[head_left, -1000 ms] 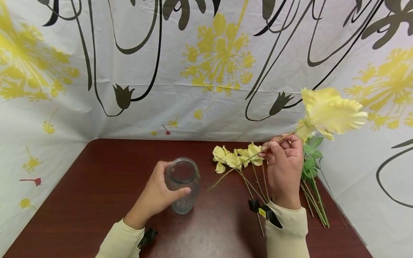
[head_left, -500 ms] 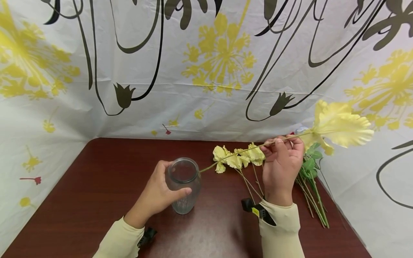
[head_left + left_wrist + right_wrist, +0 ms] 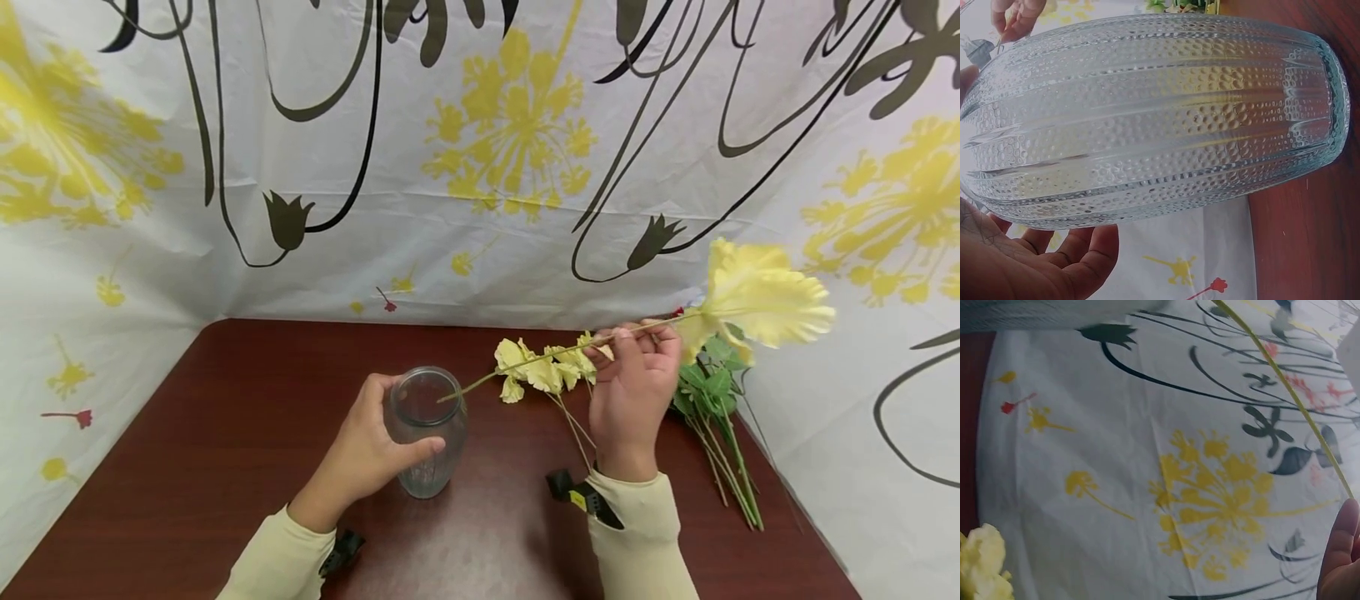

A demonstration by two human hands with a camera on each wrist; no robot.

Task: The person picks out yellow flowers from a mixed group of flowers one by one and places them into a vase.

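Note:
A clear glass vase stands upright on the table, and my left hand grips it around the upper side. In the left wrist view the vase shows ribs and a bubbled texture, with the fingers curled at its side. My right hand pinches the thin stem of a yellow flower, its large bloom up to the right. The lower tip of that stem overlaps the vase's mouth in the head view. From the right wrist view, the stem runs up and left from the fingertips.
Several yellow flowers lie on the dark red table behind and beside the right hand. At the right edge lies a bundle of green-leaved stems. A white patterned curtain hangs behind the table.
My right hand has moved left and slightly down, bringing the flower's stem tip from right of the vase to its mouth. The left hand and vase have stayed put.

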